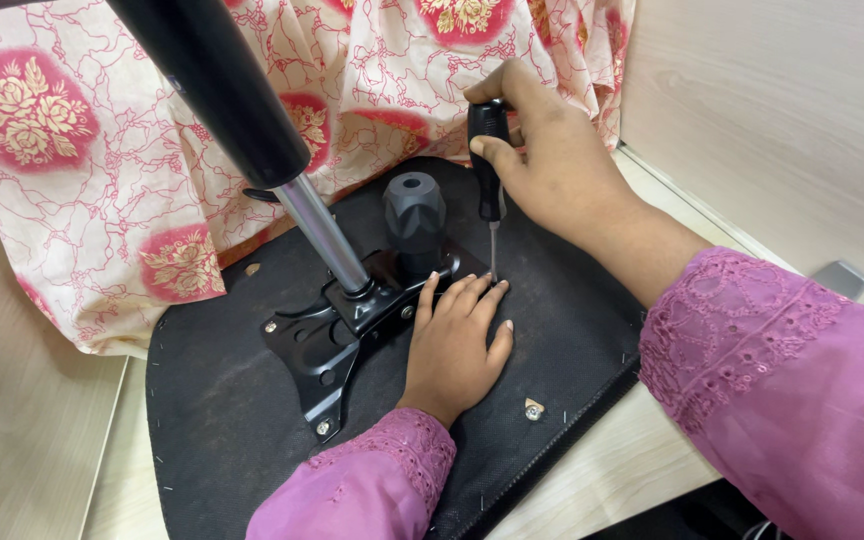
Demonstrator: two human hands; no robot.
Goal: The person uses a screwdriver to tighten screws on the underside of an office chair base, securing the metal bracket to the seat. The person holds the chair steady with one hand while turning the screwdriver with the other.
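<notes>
From the head camera, looking down: an upturned chair seat, covered in black fabric, lies on a pale wooden counter. A black metal mounting plate is bolted to the seat's underside, and from it a chrome gas-lift column rises at a slant toward the upper left, where it passes into a black outer sleeve. Just right of the column's foot stands a black ribbed knob.

The right hand is closed around the black handle of a screwdriver, held upright; its thin shaft points down, and the tip seems to meet the plate's right corner, though the exact spot is too small to tell. The left hand lies flat and open on the seat, holding nothing, its fingertips touching the plate's edge right beside the screwdriver tip. Both arms wear pink embroidered sleeves.

A loose fitting sits on the seat near the left wrist. Behind the seat hangs a cream cloth printed with red and gold flowers.
</notes>
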